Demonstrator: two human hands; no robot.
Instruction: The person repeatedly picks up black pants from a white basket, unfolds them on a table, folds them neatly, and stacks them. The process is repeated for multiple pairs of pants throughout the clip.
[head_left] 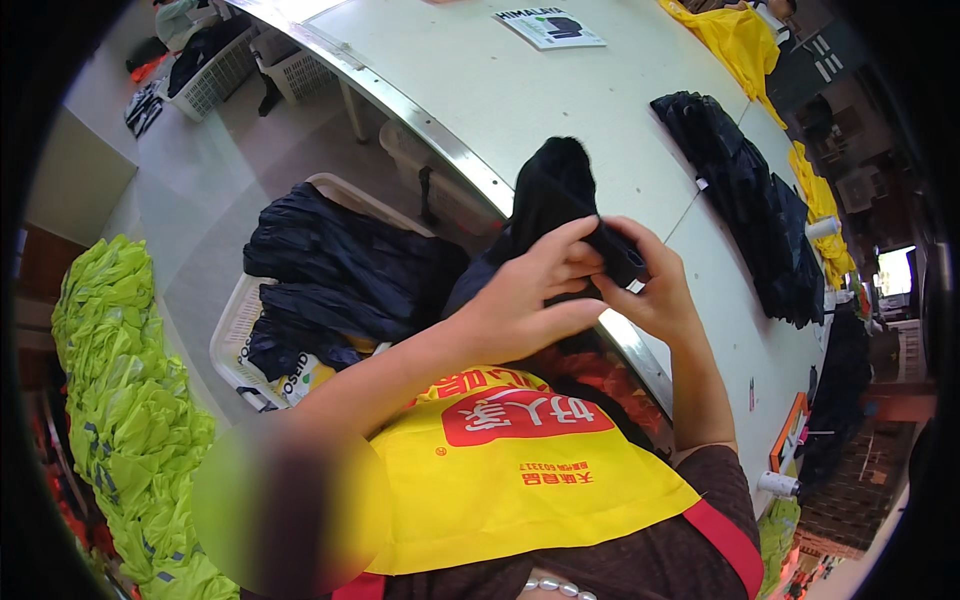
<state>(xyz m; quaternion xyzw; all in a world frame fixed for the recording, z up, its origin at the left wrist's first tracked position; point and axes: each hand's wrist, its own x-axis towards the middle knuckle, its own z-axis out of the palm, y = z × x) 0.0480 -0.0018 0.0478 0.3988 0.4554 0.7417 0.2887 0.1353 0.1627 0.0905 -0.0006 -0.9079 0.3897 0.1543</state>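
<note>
A dark navy piece of cloth [553, 190], seemingly part of a garment, is bunched up over the table's metal edge in front of me. My right hand [655, 288] grips a folded edge of it between thumb and fingers. From the left, my left hand [520, 300] has its fingers curled against the same cloth, with the thumb stretched toward the right hand. Part of the cloth hangs down behind my left wrist, and its lower end is hidden by my arm.
A white basket [232, 335] heaped with dark garments [340, 270] stands left of me. Beyond it rises a pile of lime-green garments [125, 400]. On the white table [430, 60] lie a dark garment stack [735, 200], a printed card [550, 28] and yellow cloth [735, 45].
</note>
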